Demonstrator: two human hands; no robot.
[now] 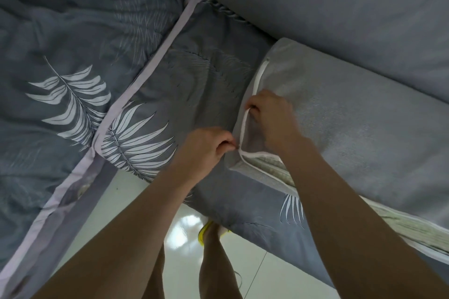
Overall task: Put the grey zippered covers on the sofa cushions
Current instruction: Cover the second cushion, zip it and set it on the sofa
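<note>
1. The left hand (206, 148) pinches the zipper (245, 126) at the corner of the cover (352, 128), fingers curled tight. It is probably steering the closure round the bend, though the slider cannot be made out.
2. The right hand (272, 119) grips the zipper edge further up, fingers closed on it, probably to keep the seam taut.
3. The cover lies on the sofa (315, 2) seat beside the quilt (73, 94). The cushion (274, 165) shows at the open front edge.
4. Count: one cover, one cushion, one zipper, two hands.

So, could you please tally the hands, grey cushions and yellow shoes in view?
Hands: 2 (left hand, right hand, both pinching the white zipper)
Grey cushions: 2 (seat cushion, back cushion)
Yellow shoes: 1 (yellow shoe)
Total: 5
</note>
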